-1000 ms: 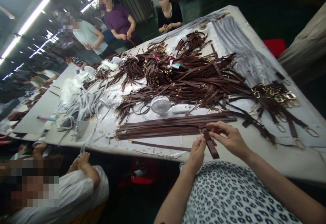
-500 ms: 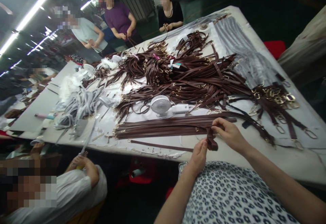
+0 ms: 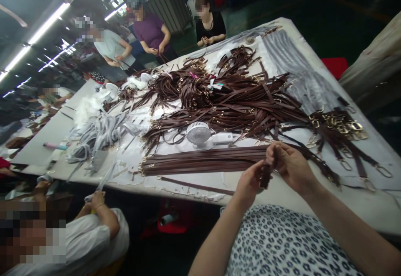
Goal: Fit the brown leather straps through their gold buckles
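Note:
Near the table's front edge, my left hand [image 3: 249, 182] pinches a folded brown strap [image 3: 265, 175] from the left. My right hand [image 3: 290, 165] grips the upper part of the same strap, close beside the left. Fingers cover much of the fold. Just left of my hands lies a row of long brown straps [image 3: 200, 161], side by side, with metal ends at the left. One single strap [image 3: 194, 185] lies in front of that row, its right end hidden near my left arm.
A white fan [image 3: 198, 134] stands behind the row. Heaped brown straps [image 3: 232, 96] with metal clasps cover the table [image 3: 351, 200] further back. Grey wrapped straps [image 3: 97, 136] lie left. A co-worker's hands [image 3: 96, 200] are at the front left; other people stand across the table.
My hands have come closer together around the folded strap, and the right hand has closed over its top. The fold now hangs narrower. The view has tilted slightly.

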The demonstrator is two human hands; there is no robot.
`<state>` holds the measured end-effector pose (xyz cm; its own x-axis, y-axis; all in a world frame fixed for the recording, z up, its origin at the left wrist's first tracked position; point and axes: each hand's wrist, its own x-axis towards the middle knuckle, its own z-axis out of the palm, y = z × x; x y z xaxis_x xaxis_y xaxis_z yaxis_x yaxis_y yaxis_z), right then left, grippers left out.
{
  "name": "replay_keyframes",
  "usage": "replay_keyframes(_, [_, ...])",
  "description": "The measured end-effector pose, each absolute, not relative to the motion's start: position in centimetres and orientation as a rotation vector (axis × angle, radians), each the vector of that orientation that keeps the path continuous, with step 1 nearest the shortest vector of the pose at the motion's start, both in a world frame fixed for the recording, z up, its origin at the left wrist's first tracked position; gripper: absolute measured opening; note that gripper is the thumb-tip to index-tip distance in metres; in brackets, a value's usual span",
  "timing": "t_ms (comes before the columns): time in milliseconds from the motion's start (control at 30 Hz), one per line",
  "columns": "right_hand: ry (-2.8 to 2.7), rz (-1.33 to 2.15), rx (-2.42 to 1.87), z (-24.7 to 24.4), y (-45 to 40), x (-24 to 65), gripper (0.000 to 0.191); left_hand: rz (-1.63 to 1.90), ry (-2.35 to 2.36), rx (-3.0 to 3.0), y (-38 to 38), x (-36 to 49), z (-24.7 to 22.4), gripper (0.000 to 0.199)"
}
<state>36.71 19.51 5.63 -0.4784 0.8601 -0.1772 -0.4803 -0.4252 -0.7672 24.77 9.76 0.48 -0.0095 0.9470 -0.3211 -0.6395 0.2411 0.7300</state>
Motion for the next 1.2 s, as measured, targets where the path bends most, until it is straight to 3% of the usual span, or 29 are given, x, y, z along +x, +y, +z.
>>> replay_keyframes(200, [-1.422, 1.724, -0.763, 4.6, 16.3, 38.2, 0.030, 1.546, 0.942, 0.209, 10.6, 25.7, 0.7, 0.046])
replay_keyframes(500, [-1.664, 1.552, -1.000, 4.4, 15.4, 38.5, 0.043, 1.693, 0.877, 0.123, 10.2, 25.2, 3.5, 0.045])
replay_keyframes(1200, [-1.736, 1.393, -0.929, 4.2, 14.5, 37.6, 0.034, 1.744, 0.916, 0.162, 9.4, 25.6, 4.0, 0.040])
